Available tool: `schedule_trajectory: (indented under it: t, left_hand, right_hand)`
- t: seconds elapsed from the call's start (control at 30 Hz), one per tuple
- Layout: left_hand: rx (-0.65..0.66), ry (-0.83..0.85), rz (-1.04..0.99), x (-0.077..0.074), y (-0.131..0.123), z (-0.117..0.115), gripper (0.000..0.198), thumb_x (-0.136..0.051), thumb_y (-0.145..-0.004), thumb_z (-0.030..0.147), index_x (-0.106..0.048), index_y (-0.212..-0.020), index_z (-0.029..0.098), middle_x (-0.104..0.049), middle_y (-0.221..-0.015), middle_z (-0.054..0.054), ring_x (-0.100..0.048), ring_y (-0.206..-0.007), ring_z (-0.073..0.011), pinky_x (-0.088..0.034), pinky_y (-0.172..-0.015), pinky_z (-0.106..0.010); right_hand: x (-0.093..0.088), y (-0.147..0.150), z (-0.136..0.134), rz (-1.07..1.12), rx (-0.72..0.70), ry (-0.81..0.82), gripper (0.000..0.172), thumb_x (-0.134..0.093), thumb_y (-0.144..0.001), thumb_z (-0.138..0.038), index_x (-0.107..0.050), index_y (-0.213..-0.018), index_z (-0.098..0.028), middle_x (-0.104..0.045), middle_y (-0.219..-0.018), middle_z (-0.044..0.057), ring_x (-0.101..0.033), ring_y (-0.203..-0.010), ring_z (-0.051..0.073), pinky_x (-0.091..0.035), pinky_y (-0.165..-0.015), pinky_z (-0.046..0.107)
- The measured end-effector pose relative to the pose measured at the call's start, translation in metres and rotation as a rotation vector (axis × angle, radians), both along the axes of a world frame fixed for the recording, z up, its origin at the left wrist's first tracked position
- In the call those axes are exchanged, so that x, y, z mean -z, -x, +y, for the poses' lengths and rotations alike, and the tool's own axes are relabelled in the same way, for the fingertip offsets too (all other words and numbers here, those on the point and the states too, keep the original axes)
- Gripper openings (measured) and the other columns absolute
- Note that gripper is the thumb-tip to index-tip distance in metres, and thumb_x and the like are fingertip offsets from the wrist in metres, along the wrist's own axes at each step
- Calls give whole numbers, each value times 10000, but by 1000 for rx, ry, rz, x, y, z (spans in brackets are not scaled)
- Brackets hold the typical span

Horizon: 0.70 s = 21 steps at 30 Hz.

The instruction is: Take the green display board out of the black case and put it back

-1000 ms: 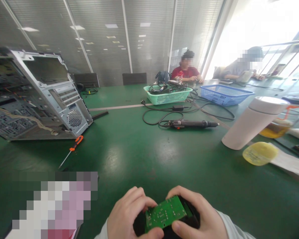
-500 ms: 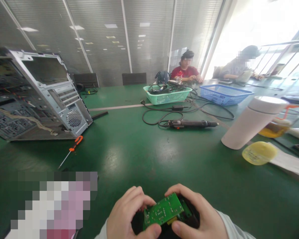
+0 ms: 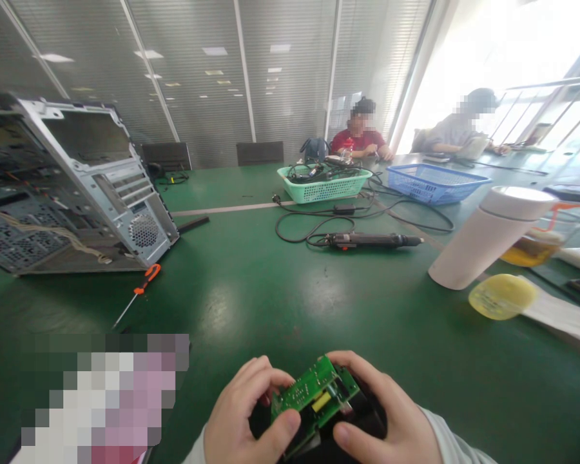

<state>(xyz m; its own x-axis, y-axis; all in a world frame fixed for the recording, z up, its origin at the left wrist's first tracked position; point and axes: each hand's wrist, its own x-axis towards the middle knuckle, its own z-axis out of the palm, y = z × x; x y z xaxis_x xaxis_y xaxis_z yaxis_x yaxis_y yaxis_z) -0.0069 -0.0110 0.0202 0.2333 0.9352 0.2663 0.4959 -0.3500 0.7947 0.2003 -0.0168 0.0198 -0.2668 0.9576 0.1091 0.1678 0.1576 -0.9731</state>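
Over a green tabletop (image 3: pixel 294 322), left hand (image 3: pixel 246 412) and right hand (image 3: pixel 386 406) grip a circuit board (image 3: pixel 312 396).

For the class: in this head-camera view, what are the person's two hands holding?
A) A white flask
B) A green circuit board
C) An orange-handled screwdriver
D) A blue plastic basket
B. The left hand and the right hand both grip the green circuit board by its edges.
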Motion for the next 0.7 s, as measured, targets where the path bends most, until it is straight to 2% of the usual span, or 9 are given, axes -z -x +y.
schedule_trajectory:
  t: [0.23, 0.37, 0.43, 0.5, 0.57, 0.7]
  left_hand:
    - [-15, 70, -42, 3, 1, -1, 378, -572, -809, 577, -717, -846, 230, -631, -722, -36, -583, -693, -242, -449, -685, -325]
    - [-82, 130, -95, 7, 1, -2, 360, -578, -806, 576, -722, -857, 251, -669, -758, -26, -621, -848, -268, -409, -874, -352]
    - [-92, 169, -128, 9, 0, -1, 357, -556, -824, 563, -716, -859, 247, -648, -756, -17, -622, -822, -252, -428, -834, -334]
    - [-74, 225, -158, 10, 0, 1, 369, -514, -846, 549, -699, -860, 230, -611, -755, -11, -611, -734, -223, -451, -709, -306]
    - [-56, 286, -187, 11, -1, 3, 369, -481, -864, 526, -676, -851, 213, -607, -748, -9, -602, -690, -208, -447, -646, -292]
    - [-93, 351, -270, 13, -3, 0, 306, -504, -866, 453, -690, -837, 212, -674, -724, -1, -610, -684, -201, -458, -661, -276]
  right_hand:
    - [6, -2, 2, 28, -12, -55, 454, -662, -721, -276, -565, -1163, -236, -717, -874, 7, -678, -761, 201, -517, -693, 245]
    - [6, -3, 3, 33, -14, -70, 481, -680, -740, -299, -560, -1198, -218, -704, -1066, 57, -678, -920, 238, -536, -758, 263]
    - [6, -3, 4, 60, -33, -87, 477, -671, -760, -302, -552, -1215, -221, -688, -1119, 61, -665, -977, 235, -529, -825, 270]
    - [6, -4, 4, 61, -49, -96, 477, -660, -777, -307, -540, -1230, -215, -688, -1113, 64, -658, -994, 232, -522, -850, 274]
    - [7, -5, 5, 43, -60, -97, 494, -654, -786, -315, -522, -1248, -201, -697, -1063, 62, -664, -959, 229, -529, -819, 273]
    - [10, -7, 3, 10, -52, -100, 523, -657, -784, -319, -504, -1268, -195, -700, -970, 42, -665, -906, 224, -527, -744, 256]
